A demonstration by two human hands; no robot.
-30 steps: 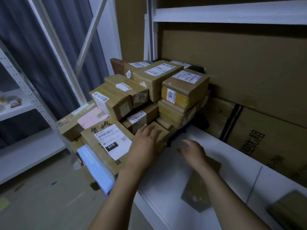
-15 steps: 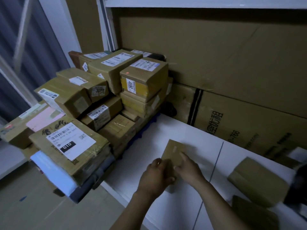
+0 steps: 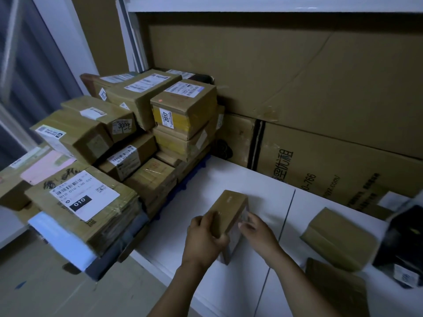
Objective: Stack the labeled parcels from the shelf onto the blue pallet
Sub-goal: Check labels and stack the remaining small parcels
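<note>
The small brown parcel (image 3: 229, 210) is above the white shelf (image 3: 201, 197), tipped up on its long edge so that its brown top faces left and a paler face turns right; whether its near corner touches the shelf cannot be told. Both hands are clamped on it: the left hand (image 3: 203, 239) wraps the near left side with its thumb across the top, and the right hand (image 3: 258, 232) pinches the pale right face with its fingertips. To the left, the blue pallet (image 3: 193, 175) butts against the shelf edge and carries a crowded stack of taped brown parcels in several layers. Among them are a box with a yellow band and a 2017 sticker (image 3: 183, 108) at the top right, and a wide box with a white 010 label (image 3: 82, 197) at the near corner, resting on a pale blue flat packet (image 3: 57, 236). On the shelf to the right lie 2 more brown parcels, one boxy (image 3: 336, 236) and one flat (image 3: 336, 289), beside a black item (image 3: 405, 243) that is too blurred to identify. Large cardboard sheets (image 3: 297, 76) line the back. Half a second earlier the small parcel lay flat on the shelf under both hands; now it is raised on edge. 1 second earlier the hands were at the pallet stack.
</note>
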